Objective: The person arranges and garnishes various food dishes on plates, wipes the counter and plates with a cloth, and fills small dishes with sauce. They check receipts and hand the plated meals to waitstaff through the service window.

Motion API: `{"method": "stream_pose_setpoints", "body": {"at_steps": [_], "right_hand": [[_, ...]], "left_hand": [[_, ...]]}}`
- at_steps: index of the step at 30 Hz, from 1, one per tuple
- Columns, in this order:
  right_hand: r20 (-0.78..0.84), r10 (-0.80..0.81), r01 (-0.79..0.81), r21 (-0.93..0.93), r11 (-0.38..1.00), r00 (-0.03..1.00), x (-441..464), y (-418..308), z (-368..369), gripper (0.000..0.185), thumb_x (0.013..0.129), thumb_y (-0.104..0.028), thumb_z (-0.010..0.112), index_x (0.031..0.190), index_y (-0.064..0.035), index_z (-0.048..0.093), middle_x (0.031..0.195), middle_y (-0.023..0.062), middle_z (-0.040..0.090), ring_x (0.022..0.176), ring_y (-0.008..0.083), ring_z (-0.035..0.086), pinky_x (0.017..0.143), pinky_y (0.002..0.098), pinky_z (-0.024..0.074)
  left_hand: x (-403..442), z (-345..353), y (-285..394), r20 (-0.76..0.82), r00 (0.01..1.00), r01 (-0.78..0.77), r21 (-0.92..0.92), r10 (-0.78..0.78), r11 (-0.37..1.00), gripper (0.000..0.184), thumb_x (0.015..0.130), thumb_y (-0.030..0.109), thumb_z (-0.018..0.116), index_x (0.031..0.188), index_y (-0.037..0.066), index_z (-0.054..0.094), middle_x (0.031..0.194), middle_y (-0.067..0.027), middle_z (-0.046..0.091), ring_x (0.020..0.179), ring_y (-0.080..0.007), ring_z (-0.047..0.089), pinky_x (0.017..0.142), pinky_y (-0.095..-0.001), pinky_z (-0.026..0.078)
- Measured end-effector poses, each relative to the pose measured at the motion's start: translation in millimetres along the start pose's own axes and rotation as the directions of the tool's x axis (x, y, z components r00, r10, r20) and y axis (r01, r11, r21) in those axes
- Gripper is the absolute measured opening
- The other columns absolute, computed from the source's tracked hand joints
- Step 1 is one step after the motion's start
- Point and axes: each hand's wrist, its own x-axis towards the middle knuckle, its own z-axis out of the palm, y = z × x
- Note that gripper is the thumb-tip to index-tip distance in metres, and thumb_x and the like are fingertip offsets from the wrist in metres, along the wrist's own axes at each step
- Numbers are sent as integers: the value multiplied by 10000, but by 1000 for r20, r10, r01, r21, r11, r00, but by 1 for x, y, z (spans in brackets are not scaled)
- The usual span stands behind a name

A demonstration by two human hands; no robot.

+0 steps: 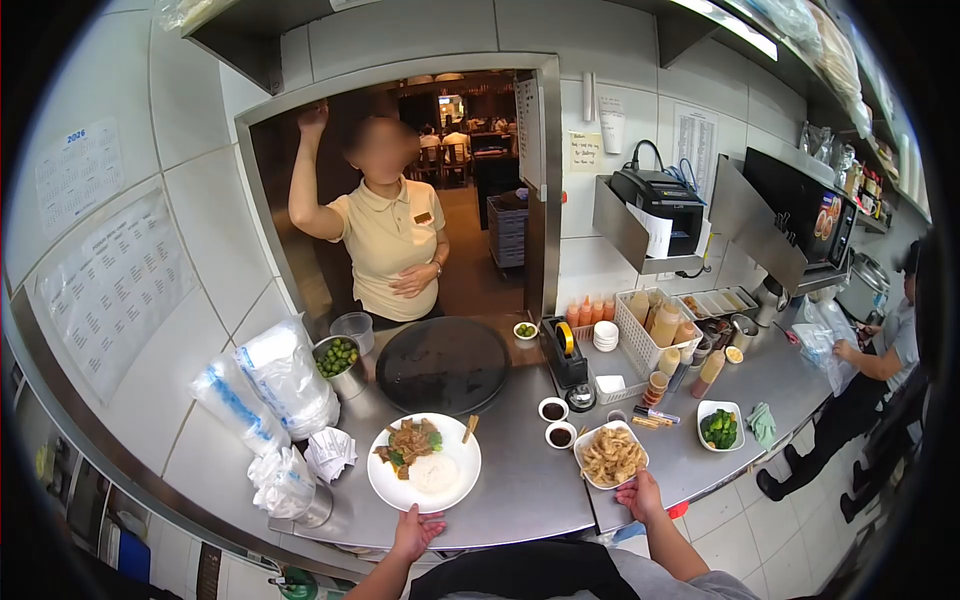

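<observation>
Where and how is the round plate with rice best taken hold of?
Probably by the near-left rim of the plate, from the wearer's side, thumb on top. It is wide and shallow; that rim is bare; the rice and brown food sit further in. The left hand is at the near edge.

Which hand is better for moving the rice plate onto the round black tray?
Probably the left hand: it's at the rice plate, with the black tray just beyond. The right hand is farther off, by the fried food.
</observation>
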Motion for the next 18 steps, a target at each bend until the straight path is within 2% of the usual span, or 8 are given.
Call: {"method": "stream_pose_setpoints", "body": {"at_steps": [2, 10, 14, 18], "right_hand": [[-20, -20, 20, 0, 1000, 1000, -1, 1, 3, 347, 956, -408, 421, 1054, -78, 463, 712, 123, 592, 552, 231, 605, 498, 323, 521], [-73, -58, 57, -8, 998, 996, -4, 2, 7, 438, 942, -469, 441, 1107, -63, 458, 735, 127, 617, 544, 207, 621, 481, 292, 527], [-95, -27, 24, -27, 999, 995, -4, 0, 8, 417, 955, -441, 420, 1111, -55, 442, 743, 132, 602, 547, 218, 620, 482, 305, 533], [-93, -6, 5, -13, 1000, 996, -3, -1, 6, 430, 952, -446, 423, 1154, -66, 430, 765, 142, 605, 579, 232, 632, 511, 327, 546]], "left_hand": [[0, -4, 1, 112, 994, -5, 5, 4, 1000, 305, 1005, 305, 325, 1247, 150, 223, 1011, -240, 596, 747, -312, 644, 659, -379, 556], [2, -15, 1, 246, 969, 13, -19, -8, 1000, 304, 1003, 291, 353, 1261, 179, 235, 1052, -229, 577, 834, -309, 635, 707, -372, 549], [-6, -12, 3, 239, 971, -1, -12, 4, 1000, 294, 1004, 288, 354, 1259, 181, 253, 1039, -213, 579, 863, -303, 626, 725, -370, 544], [-5, -18, 2, 271, 963, 14, -78, 8, 997, 299, 1010, 319, 322, 1270, 185, 260, 1040, -194, 579, 877, -289, 616, 759, -382, 530]]}}
